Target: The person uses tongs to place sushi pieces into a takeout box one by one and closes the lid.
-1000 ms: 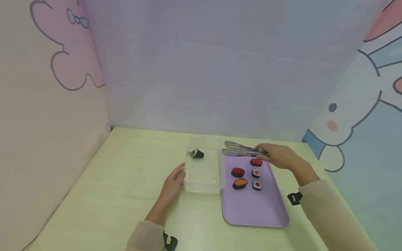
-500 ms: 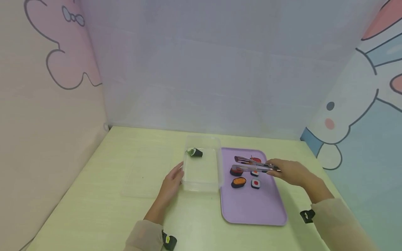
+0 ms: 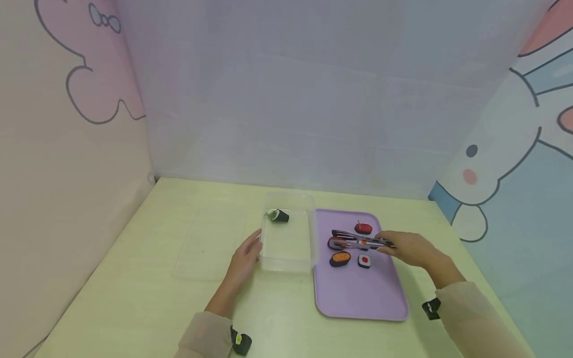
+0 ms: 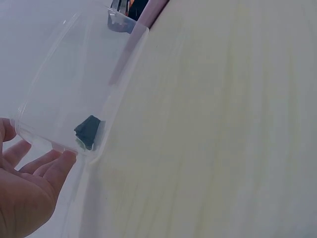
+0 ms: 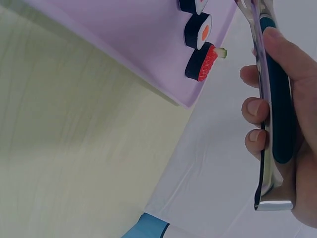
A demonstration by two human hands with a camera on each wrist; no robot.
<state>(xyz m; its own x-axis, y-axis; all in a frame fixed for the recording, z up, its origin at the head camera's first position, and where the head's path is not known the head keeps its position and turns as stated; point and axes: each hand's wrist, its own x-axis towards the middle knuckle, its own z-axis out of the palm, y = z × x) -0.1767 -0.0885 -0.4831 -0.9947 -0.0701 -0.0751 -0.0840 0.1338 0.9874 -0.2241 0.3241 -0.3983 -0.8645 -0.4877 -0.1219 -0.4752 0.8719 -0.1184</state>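
My right hand (image 3: 409, 248) grips metal tongs (image 5: 281, 109) with dark handles. Their tips lie over the purple tray (image 3: 362, 298), overlapping a dark red sushi piece (image 3: 333, 242) and a sushi roll with an orange centre (image 5: 204, 32). Behind the tongs is a red-topped sushi piece (image 3: 363, 228); nearer lie an orange-topped piece (image 3: 340, 258) and a red-centred roll (image 3: 364, 261). The fingers of my left hand (image 3: 243, 256) rest against the left wall of a clear plastic box (image 3: 288, 266). In its far left corner sits a dark cone-shaped hand roll (image 3: 280, 216) with green at its end.
A flat clear lid (image 3: 210, 243) lies on the pale yellow table (image 3: 147, 298), left of the box. The tray stands right beside the box's right wall. A lilac wall (image 3: 286, 109) closes off the back, with cartoon-printed walls on both sides.
My right hand has carried the tongs from above the tray's far edge toward me and down over the sushi pieces. My left hand has stayed at the box.
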